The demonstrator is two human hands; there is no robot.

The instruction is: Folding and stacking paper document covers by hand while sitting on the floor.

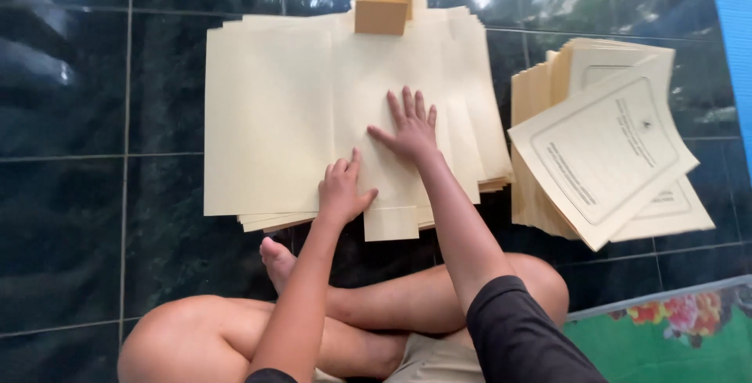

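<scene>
A wide stack of cream paper sheets (pixel 270 109) lies flat on the dark tiled floor in front of my crossed legs. My left hand (pixel 341 189) rests on the near edge of the stack, fingers loosely curled on the paper. My right hand (pixel 409 127) lies flat on the middle of the top sheets with its fingers spread. A narrow folded strip (pixel 390 223) sticks out from the stack's near edge between my arms.
A small pile of tan folded pieces (pixel 382 7) sits at the far edge of the stack. To the right stands a pile of printed cream folders (pixel 607 148), fanned out. A blue edge (pixel 735 54) and a green flowered mat (pixel 666 336) lie at the right.
</scene>
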